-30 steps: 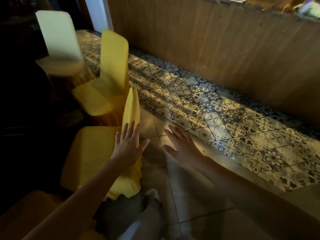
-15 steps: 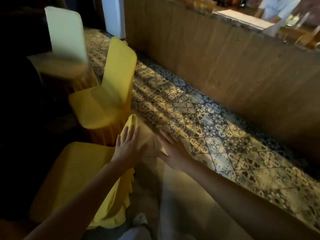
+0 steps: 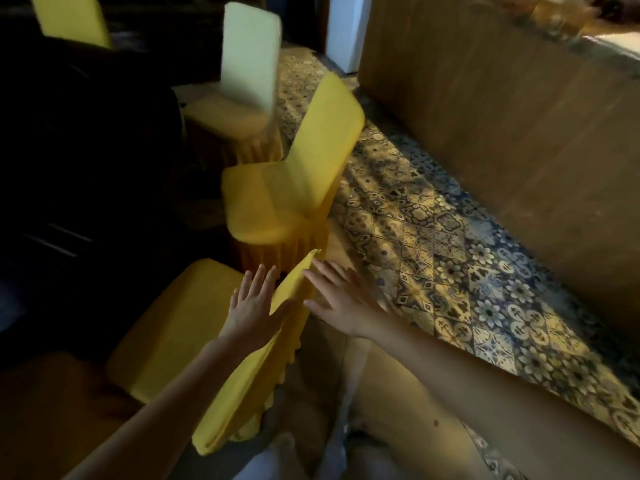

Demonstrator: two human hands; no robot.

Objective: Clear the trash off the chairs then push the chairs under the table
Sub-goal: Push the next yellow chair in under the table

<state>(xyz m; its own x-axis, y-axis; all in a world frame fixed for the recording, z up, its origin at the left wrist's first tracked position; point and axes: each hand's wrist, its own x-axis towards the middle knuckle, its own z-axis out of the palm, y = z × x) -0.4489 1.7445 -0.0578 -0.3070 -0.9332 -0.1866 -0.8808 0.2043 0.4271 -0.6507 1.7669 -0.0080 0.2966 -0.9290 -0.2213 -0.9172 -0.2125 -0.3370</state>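
Observation:
A yellow-covered chair (image 3: 176, 327) stands right below me, its backrest seen edge-on. My left hand (image 3: 252, 306) lies flat with spread fingers against the seat side of the backrest top. On the outer side of that backrest my right hand (image 3: 341, 301) also rests open and flat. Neither hand holds anything. A second yellow chair (image 3: 291, 188) stands just beyond, and a paler one (image 3: 242, 95) farther back. Their seats are bare; no trash shows on them. The dark table (image 3: 86, 161) fills the left side, in deep shadow.
A wooden partition wall (image 3: 502, 133) runs along the right. Between it and the chairs lies a strip of patterned floor tiles (image 3: 433, 244). Another yellow chair back (image 3: 69, 19) shows at the top left. My feet are at the bottom edge.
The view swung and the row of chairs shifted right in the frame. My right hand moved left until it touches the outer side of the near backrest. My left hand stayed on it.

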